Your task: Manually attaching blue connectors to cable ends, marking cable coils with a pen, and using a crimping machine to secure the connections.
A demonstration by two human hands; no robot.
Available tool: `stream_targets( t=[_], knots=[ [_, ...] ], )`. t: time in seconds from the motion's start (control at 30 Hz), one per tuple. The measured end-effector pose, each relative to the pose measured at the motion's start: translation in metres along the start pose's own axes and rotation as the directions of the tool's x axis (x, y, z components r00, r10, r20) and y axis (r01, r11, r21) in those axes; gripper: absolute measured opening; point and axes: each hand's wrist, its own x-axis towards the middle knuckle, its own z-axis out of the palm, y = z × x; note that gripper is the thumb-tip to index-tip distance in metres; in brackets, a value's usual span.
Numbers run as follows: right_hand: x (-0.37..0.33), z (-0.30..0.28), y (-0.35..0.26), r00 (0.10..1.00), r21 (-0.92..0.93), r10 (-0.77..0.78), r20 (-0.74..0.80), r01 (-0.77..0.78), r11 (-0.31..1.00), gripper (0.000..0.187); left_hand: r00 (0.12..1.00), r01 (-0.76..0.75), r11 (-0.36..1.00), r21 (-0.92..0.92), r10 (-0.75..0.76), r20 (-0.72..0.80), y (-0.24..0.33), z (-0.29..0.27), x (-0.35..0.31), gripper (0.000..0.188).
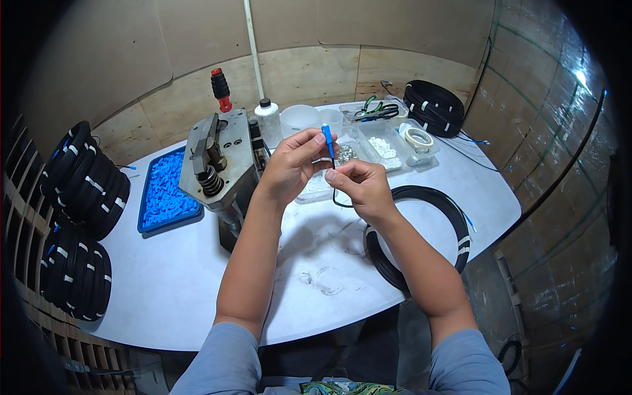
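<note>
Above the middle of the table, my left hand (293,163) pinches an upright blue cable connector (328,137) between thumb and fingers. The connector has a whitish tip and sits on the end of a black cable (334,159). Just below it, my right hand (370,191) is closed on that cable, thumb and forefinger together. From there the cable loops under the fingers toward a coil of black cable (453,212) lying by my right forearm, bound with white ties. Part of this coil is hidden behind the forearm.
Left of my arms stands a metal hand press (232,158) with a red-black handle, beside a blue tray (172,228) of small blue parts. Behind are a white bottle (268,122), clear boxes of small parts, scissors (378,113) and tape rolls (419,137). Black cable coils (85,181) stack at left.
</note>
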Motion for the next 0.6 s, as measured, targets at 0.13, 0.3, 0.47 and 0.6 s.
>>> stream_targets(
  t=[0.13, 0.3, 0.47, 0.6],
  knots=[
    [0.0003, -0.0018, 0.0007, 1.000, -0.026, 0.005, 0.008, -0.005, 1.000, 0.013, 1.000, -0.016, 1.000, 0.003, 0.016, -0.014, 0.0015, 0.0017, -0.0001, 0.022],
    [0.0004, -0.0012, 0.0007, 1.000, 0.002, 0.014, 0.005, -0.014, 1.000, 0.014, 1.000, -0.019, 1.000, -0.008, 0.019, 0.000, -0.0003, 0.0001, 0.0007, 0.021],
    [0.0006, -0.0032, 0.0004, 1.000, -0.025, 0.018, 0.019, -0.018, 1.000, 0.014, 0.999, -0.044, 0.999, -0.002, 0.044, 0.026, -0.0021, -0.0004, 0.0010, 0.019],
    [0.0016, -0.0046, 0.0028, 0.998, -0.026, 0.050, 0.049, -0.049, 0.998, 0.017, 0.998, -0.059, 0.998, -0.031, 0.060, 0.008, -0.0022, 0.0015, 0.0007, 0.016]
  ],
)
